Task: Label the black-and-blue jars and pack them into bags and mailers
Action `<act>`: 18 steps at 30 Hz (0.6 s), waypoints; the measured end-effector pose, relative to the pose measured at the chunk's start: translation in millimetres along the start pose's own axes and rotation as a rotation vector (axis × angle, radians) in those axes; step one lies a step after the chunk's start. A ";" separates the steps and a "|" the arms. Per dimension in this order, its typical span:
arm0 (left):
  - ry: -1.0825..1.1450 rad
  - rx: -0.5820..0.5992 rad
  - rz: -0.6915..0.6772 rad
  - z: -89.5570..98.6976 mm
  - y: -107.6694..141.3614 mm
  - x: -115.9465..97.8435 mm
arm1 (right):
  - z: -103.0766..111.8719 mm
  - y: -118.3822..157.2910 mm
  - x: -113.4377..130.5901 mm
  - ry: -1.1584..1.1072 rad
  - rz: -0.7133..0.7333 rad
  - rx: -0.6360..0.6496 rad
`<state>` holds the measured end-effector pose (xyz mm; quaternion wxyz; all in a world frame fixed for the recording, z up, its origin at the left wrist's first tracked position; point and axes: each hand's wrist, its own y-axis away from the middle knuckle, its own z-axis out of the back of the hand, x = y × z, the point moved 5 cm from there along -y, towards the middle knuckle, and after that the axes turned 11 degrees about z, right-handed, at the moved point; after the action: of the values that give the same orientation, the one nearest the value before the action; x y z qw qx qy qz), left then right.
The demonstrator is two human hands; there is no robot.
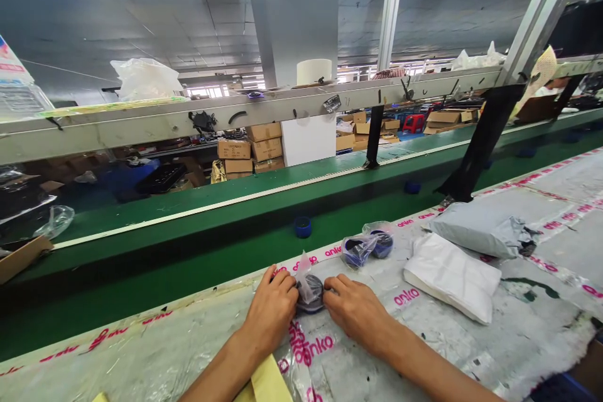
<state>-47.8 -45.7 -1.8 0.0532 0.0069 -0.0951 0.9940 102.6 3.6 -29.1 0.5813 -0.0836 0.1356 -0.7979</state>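
Observation:
A round dark piece in a clear plastic bag (309, 294) rests on the covered bench, with a bit of the bag's film sticking up. My left hand (274, 304) is at its left side, fingers curled against the edge. On the opposite side, my right hand (353, 306) has its bent fingers at the right edge. Both thumbs are largely hidden. To the right lie two blue-and-dark round pieces (367, 247), also wrapped in clear film. A yellow sheet (272, 382) is under my left forearm.
The bench cover (198, 352) carries pink printing. A stack of white bags (452, 276) and a grey plastic package (478, 229) lie at right. Beyond the bench edge runs a green conveyor belt (188, 251) with a blue round piece (303, 227). Black-wrapped posts (480, 144) support a shelf rail.

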 end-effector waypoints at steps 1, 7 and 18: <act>0.009 0.003 0.013 -0.5 -0.5 0.2 | -0.6 -1.1 0.6 -0.015 -0.004 0.012; 0.107 0.032 0.043 -1.4 1.8 -3.3 | 2.0 -5.2 2.6 -0.144 -0.063 0.043; 0.272 0.004 0.444 33.9 -54.6 5.7 | 53.9 -14.3 -55.3 -0.202 -0.542 -0.236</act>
<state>-47.5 1.7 41.9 -0.1540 -0.1476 -0.0844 0.9733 122.5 53.9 27.8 0.3444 -0.2626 0.1417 -0.8901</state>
